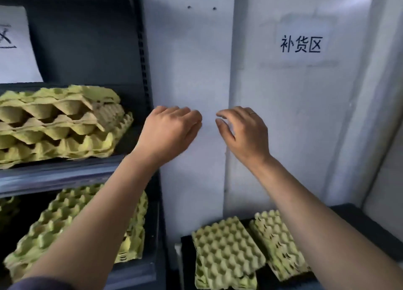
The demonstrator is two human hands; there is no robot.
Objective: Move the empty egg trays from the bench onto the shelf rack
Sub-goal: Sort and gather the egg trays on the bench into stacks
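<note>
A dark metal shelf rack (65,174) fills the left side. On its upper shelf lies an untidy stack of yellow-green egg trays (58,124). More egg trays (63,215) lie on the shelf below. Down at the right, a black bench (370,228) carries two piles of egg trays, one nearer the rack (226,250) and one partly under my right forearm (277,244). My left hand (170,132) and my right hand (244,130) hover side by side in front of the white wall, right of the rack's post. Both hold nothing, fingers loosely curled and apart.
A white wall panel (192,61) stands behind my hands, with a paper sign in black characters (301,44) at the upper right. Another paper sign (13,45) hangs at the back of the rack. The rack's perforated upright post (145,56) stands between shelf and wall.
</note>
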